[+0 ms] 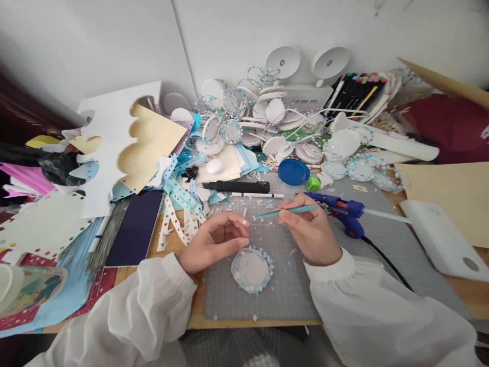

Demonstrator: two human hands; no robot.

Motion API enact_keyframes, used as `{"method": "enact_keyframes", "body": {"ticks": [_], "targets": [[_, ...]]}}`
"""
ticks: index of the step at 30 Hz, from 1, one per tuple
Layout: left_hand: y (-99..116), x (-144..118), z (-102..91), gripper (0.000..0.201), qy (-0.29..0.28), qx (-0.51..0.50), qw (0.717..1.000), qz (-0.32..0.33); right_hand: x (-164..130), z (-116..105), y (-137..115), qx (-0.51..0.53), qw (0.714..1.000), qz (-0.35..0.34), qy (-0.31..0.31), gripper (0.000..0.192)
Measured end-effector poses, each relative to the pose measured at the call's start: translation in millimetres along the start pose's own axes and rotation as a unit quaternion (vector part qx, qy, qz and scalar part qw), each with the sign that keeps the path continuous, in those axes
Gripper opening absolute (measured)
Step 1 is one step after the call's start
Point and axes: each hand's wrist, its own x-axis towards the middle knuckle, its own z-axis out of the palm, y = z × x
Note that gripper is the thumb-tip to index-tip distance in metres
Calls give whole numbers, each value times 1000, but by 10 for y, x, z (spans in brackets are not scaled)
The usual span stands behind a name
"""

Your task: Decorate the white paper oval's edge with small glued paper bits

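Pinched in my right hand (311,232) is a pair of teal tweezers (296,210), the tips pointing left toward my left hand (217,239). The left thumb and fingers are curved and apart. A tiny pale star (244,222) rests at its index fingertip. Just below the left hand, a round white disc (255,270) ringed with small white and blue paper stars lies on the grey cutting mat (290,300). Neither hand is seen gripping the disc. Loose stars and paper scraps are scattered around it.
A blue glue gun (349,209) lies right of my right hand, its cord trailing forward. Behind are a black pen-like tool (237,186), a blue lid (293,172) and piled white discs. Punched paper strips (175,216) and a dark blue notebook (134,229) lie left.
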Motion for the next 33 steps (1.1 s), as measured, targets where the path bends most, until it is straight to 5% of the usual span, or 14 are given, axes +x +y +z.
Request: {"method": "enact_keyframes", "body": {"ticks": [8, 17, 28, 33], "targets": [[-12, -14, 1, 17, -6, -13, 1000, -9, -10, 4, -51, 36, 993, 57, -99, 32], [-16, 0, -18, 20, 24, 1, 1000, 9, -98, 12, -8, 150, 927, 166, -300, 27], [-47, 39, -43, 33, 105, -21, 994, 39, -117, -9, -2, 124, 928, 162, -311, 26], [-43, -2, -39, 40, 21, 56, 996, 63, -101, 13, -28, 120, 940, 150, -282, 32]]}}
